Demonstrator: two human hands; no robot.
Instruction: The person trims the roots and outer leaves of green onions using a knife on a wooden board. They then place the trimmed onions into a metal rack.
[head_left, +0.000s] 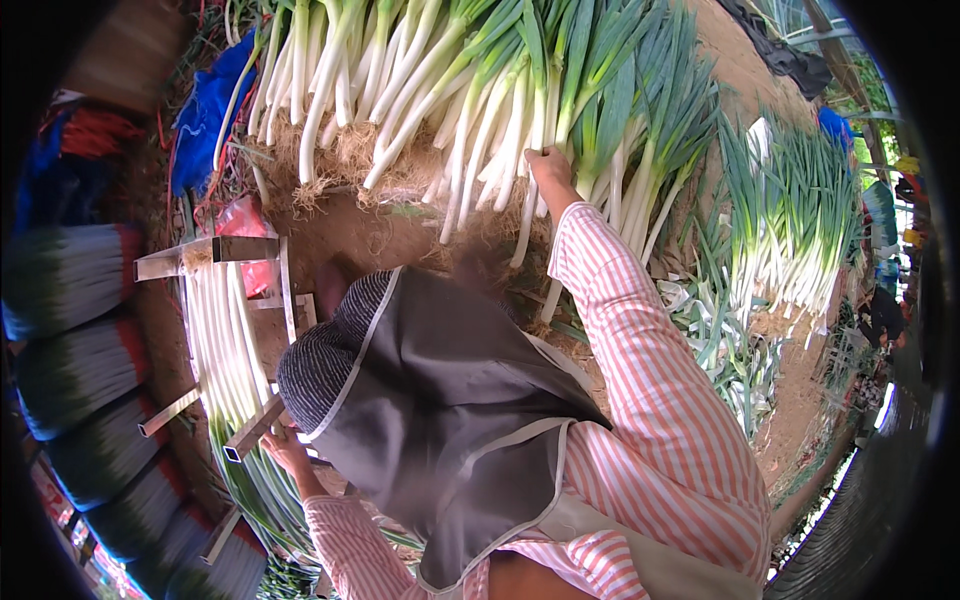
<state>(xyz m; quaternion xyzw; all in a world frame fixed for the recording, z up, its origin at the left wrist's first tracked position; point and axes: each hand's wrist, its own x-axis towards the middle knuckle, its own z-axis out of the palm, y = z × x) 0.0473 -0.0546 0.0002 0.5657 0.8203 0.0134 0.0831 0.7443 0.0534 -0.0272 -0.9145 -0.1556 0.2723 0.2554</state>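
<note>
My right hand (553, 174) reaches into a broad pile of long green onions (480, 90) on the ground and has its fingers closed on a white stalk (528, 217). Roots and white stems in the pile face me, with the green leaves pointing away. My left hand (286, 451) is beside a metal rack (255, 426) at the left, against the green leaves of the onions lying in it; its fingers are partly hidden. Within the rack the onions (225, 330) lie side by side, white ends towards the far bar.
Tied onion bundles (90, 360) are stacked at the far left. Blue netting (210, 112) and a red plastic bag (247, 225) lie beyond the rack. More onions (787, 225) stand at right, near stripped leaves (727, 352). A dark apron (465, 405) covers my lap.
</note>
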